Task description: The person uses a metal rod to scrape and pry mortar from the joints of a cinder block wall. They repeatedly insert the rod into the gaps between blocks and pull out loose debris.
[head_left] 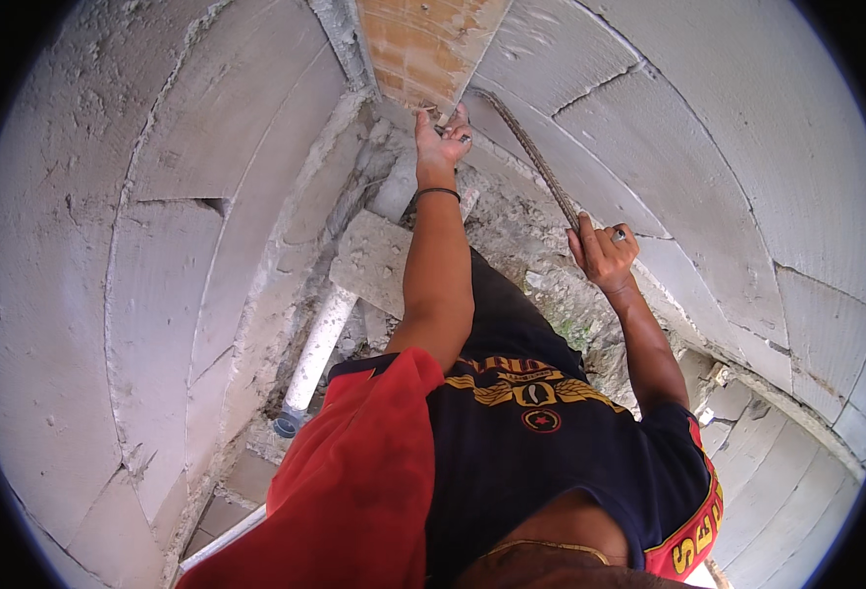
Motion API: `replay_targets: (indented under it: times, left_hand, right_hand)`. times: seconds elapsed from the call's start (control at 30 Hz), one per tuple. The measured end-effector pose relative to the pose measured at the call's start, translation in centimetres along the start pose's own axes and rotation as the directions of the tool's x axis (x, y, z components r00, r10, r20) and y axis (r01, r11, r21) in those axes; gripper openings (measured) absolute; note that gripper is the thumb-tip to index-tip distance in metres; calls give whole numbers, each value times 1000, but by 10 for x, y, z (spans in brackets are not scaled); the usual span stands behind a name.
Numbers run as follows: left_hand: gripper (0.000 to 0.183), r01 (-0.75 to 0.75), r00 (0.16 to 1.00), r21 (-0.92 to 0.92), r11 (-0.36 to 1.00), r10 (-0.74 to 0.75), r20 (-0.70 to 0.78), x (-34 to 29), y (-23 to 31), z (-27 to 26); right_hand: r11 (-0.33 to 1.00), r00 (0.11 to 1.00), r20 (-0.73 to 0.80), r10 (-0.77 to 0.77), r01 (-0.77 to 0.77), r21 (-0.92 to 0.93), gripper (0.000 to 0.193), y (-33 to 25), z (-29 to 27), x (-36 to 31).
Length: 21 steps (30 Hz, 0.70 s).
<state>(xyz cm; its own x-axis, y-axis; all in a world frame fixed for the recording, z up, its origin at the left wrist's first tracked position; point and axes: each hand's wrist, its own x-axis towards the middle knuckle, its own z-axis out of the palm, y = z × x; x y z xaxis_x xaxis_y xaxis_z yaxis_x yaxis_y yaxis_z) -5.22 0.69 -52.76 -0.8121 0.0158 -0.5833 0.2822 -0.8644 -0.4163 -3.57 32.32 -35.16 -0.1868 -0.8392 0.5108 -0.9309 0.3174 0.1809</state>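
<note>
Plainly, the right hand's (605, 253) fingers clasp the near end of a bar (533, 155), which slants beside the wall (669, 147), its far end near the board (428, 44). The left hand (440, 147) reaches the board's bottom edge; its grip cannot be told.

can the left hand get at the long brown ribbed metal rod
Probably yes: the left hand is near one end of the long brown ribbed metal rod, nothing visible between; the right hand holds the other.
</note>
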Motion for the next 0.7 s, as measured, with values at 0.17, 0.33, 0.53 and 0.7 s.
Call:
replay_targets:
  times: [0.17,0.33,0.53,0.7]
  left_hand:
    - [74,-84,995,-51,995,81,-65,0,-11,14]
    - [67,-77,991,-91,993,66,-113,11,-8,15]
    - [51,-105,993,-206,973,94,-66,28,2,-2]
    - [47,14,995,-254,967,11,95,26,-3,-17]
  right_hand:
    - [1000,1000,14,-8,8,-6,29,-1,1,-2]
    - [998,998,65,-7,11,-64,30,-3,2,-5]
    - [996,997,73,1,5,-87,32,-6,6,-6]
    - [995,994,104,28,-19,-93,32,-16,8,-10]
